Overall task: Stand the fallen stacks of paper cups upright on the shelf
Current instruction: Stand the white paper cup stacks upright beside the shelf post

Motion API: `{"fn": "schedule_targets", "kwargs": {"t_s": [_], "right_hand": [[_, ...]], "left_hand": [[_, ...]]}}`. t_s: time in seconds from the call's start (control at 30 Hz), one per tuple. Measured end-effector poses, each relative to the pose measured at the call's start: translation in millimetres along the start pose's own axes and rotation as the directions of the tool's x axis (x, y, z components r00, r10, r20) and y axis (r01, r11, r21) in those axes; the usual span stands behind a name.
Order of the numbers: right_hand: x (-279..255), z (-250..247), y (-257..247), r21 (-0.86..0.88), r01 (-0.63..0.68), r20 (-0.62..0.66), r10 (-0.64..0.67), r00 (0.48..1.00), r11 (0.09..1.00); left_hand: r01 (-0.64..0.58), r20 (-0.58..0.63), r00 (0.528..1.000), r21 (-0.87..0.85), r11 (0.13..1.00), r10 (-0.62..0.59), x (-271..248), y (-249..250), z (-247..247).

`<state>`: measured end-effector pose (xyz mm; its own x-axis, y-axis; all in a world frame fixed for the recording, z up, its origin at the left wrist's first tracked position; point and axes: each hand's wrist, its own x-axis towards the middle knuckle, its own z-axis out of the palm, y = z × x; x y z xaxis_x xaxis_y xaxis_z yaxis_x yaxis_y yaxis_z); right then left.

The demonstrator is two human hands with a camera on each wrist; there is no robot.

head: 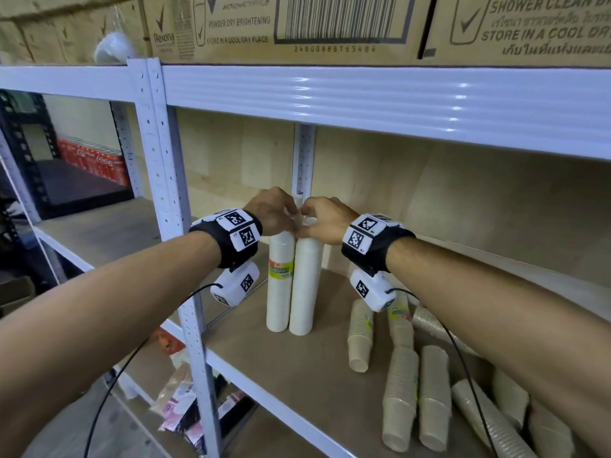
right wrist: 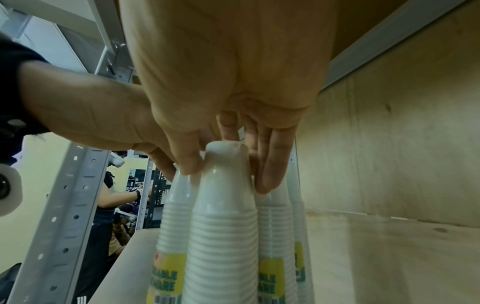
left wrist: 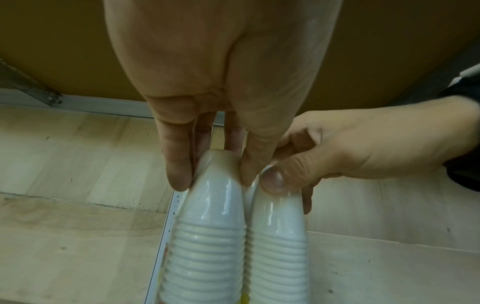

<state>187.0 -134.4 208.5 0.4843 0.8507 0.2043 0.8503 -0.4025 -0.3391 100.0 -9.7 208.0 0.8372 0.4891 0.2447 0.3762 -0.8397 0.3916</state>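
White paper cups in tall plastic-wrapped stacks (head: 280,282) stood upright and touching at the left rear of the wooden shelf board (head: 297,375). The left hand (head: 272,211) pinched the top of the left stack and the right hand (head: 325,223) pinched the top of the nearest stack (head: 305,285) beside it, fingers closed on the top cups. Several beige paper cup stacks (head: 400,398) lay fallen toward the right front, untouched. By my reckoning the job was under halfway, with those still to stand.
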Motion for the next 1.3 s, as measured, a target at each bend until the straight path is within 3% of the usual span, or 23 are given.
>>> {"fn": "schedule_targets", "kwargs": {"t_s": [0.1,0.37,0.57,0.83,1.03,1.3], "right_hand": [[5,-5,-1,-0.05,-0.044,-0.018,0.043,0.999,0.998],[13,-11,-2,-0.078,-0.017,0.102,0.025,0.994,0.997],[11,-14,-3,-0.076,-0.063,0.058,0.067,0.996,0.995],[11,-14,-8,-0.08,-0.042,0.121,0.051,0.991,0.996],[13,-12,-6,-0.063,-0.125,0.076,0.13,0.989,0.99],[13,-12,-4,-0.048,-0.073,0.115,0.078,0.99,0.996]], "left_hand": [[0.005,0.012,1.0,0.006,1.0,-0.005,5,-3,1],[-0.004,0.018,1.0,0.018,1.0,0.004,10,-5,3],[0.003,0.015,1.0,0.034,0.999,-0.003,12,-3,4],[0.013,0.019,1.0,0.032,0.999,-0.014,12,-3,3],[0.027,0.02,0.999,0.035,0.999,-0.028,12,-2,4],[0.014,0.019,1.0,0.048,0.999,-0.015,13,-2,5]]}}
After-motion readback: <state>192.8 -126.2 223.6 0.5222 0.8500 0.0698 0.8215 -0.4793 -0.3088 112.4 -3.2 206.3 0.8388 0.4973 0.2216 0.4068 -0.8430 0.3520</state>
